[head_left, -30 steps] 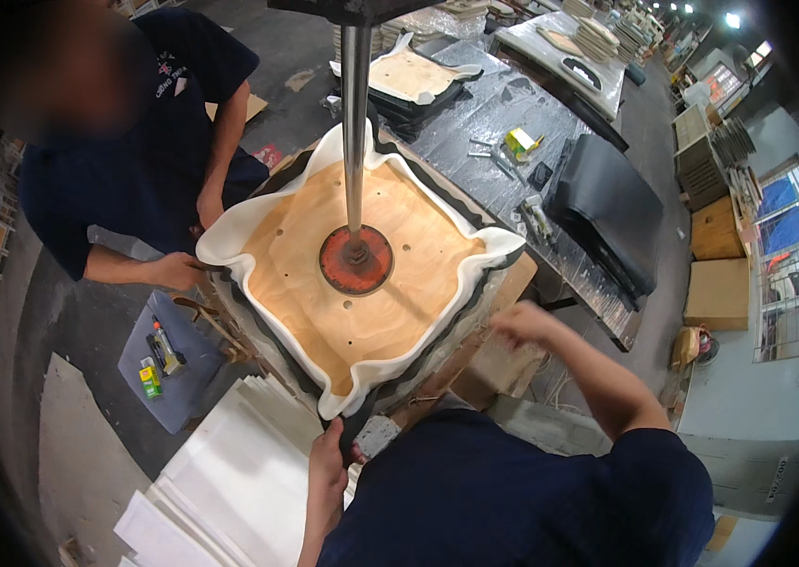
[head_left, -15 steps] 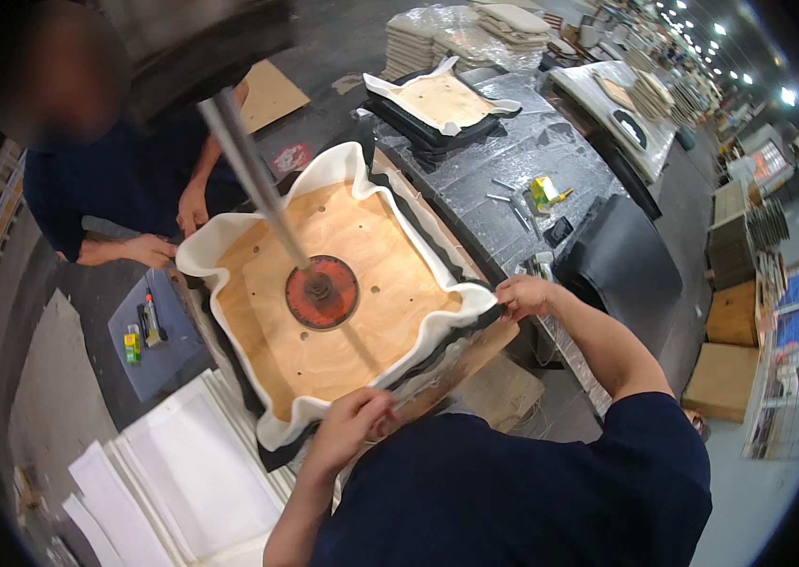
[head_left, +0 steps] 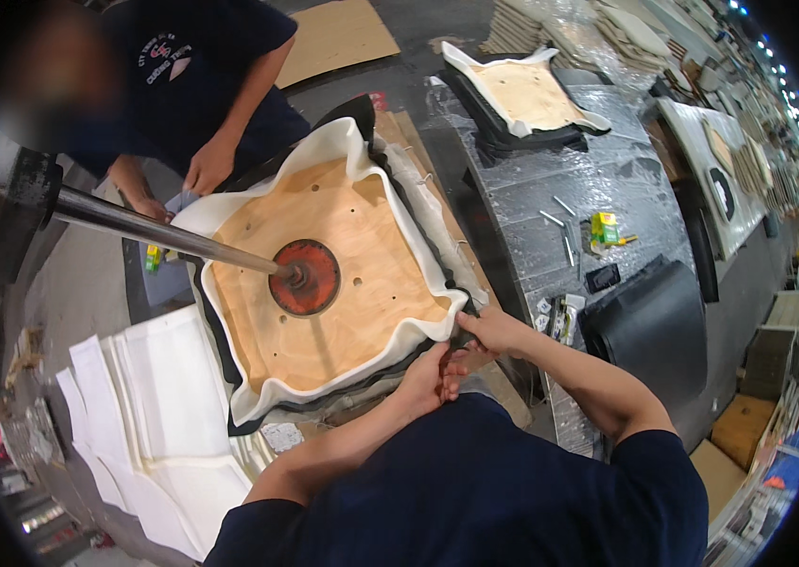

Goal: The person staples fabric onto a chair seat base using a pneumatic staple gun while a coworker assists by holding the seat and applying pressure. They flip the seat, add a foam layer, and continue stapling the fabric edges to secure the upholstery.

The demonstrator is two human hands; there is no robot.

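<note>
A square wooden seat board (head_left: pixel 362 236) lies over white padding (head_left: pixel 362 350), whose wavy edge stands up around it. Black cover fabric (head_left: pixel 220 331) shows outside the padding. My right hand (head_left: pixel 494 331) pinches this fabric at the near right corner. Close beside it, my left hand (head_left: pixel 430 376) has its fingers curled by the near edge; what they hold is hard to make out. A metal rod (head_left: pixel 168 234) with a round red plate (head_left: pixel 307 279) at its end meets the middle of the board.
Across the seat stands a co-worker (head_left: pixel 201 85), hands at its far left side. On the plastic-covered table (head_left: pixel 503 208) to the right are another padded seat (head_left: pixel 527 92), a yellow-green box (head_left: pixel 605 229), metal rods and black sheets (head_left: pixel 650 326). White sheets (head_left: pixel 168 378) lie at left.
My left hand has moved right along the near edge toward my right hand, which stays at the corner. The view has shifted, and the rod now appears at a flatter slant.
</note>
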